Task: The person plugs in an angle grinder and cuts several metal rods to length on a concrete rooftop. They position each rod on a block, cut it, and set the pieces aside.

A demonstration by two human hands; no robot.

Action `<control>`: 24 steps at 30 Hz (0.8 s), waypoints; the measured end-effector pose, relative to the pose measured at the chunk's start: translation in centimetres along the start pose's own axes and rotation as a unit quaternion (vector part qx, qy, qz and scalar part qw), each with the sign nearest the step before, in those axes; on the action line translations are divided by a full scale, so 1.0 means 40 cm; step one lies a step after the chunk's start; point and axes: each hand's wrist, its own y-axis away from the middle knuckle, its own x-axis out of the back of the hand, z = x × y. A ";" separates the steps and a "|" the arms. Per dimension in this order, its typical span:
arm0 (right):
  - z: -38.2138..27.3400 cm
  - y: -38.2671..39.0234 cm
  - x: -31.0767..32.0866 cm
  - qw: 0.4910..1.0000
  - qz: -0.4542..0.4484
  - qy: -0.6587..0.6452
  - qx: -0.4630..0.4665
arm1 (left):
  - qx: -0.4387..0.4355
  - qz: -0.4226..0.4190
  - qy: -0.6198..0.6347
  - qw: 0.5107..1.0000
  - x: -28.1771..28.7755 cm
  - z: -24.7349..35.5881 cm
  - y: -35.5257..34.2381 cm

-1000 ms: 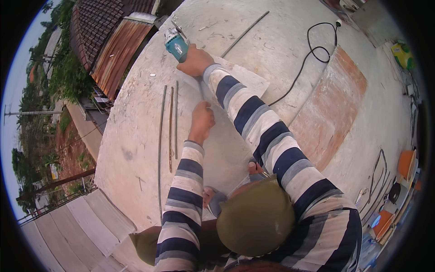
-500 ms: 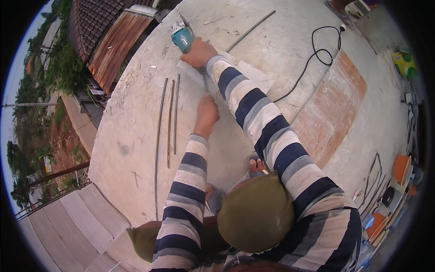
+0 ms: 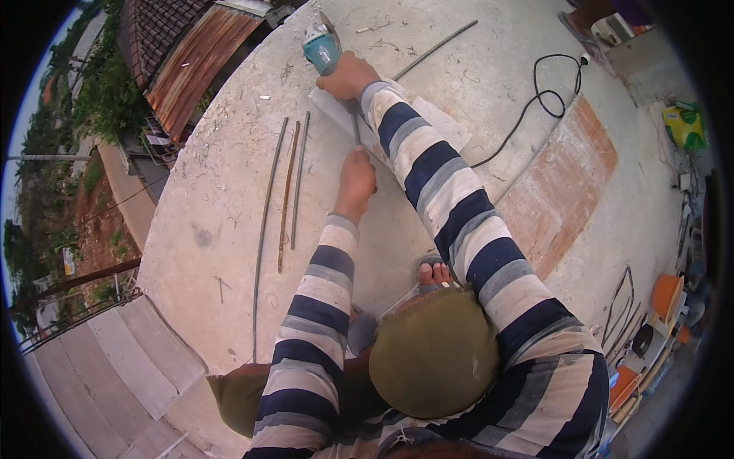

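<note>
My right hand (image 3: pixel 348 76) grips a teal angle grinder (image 3: pixel 323 50) with a disc at its far end, held out near the top middle. Below it my left hand (image 3: pixel 355 183) is closed on a grey metal rod (image 3: pixel 355 125), which runs up toward the grinder; its far end is hidden behind my right hand. A pale flat piece (image 3: pixel 436 122) lies under my right wrist. Three long thin rods (image 3: pixel 292 191) lie side by side on the concrete surface (image 3: pixel 199 206) left of my hands; another rod (image 3: pixel 436 48) lies beyond the grinder.
A looped black cable (image 3: pixel 539 93) lies right of a pale rusty board (image 3: pixel 554 187)'s far end. A person's leg (image 3: pixel 596 19) shows at top right. Orange containers (image 3: pixel 665 297) line the right side. The slab's left edge drops toward roofs (image 3: pixel 195 73). My sandalled foot (image 3: pixel 434 271) is below.
The grinder and both hands have moved up and right in the picture, as the view has shifted slightly. The other person's leg at top right shows more. Both grips look the same.
</note>
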 end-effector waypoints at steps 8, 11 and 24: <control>-0.001 -0.005 -0.003 1.000 0.004 0.007 -0.005 | -0.003 0.003 0.007 1.000 -0.004 -0.004 -0.002; -0.002 -0.010 -0.011 1.000 0.011 0.012 -0.006 | -0.009 0.002 -0.014 1.000 0.007 -0.017 -0.012; 0.006 -0.017 -0.015 0.999 0.036 0.028 -0.011 | -0.020 -0.003 -0.020 1.000 -0.008 -0.026 -0.020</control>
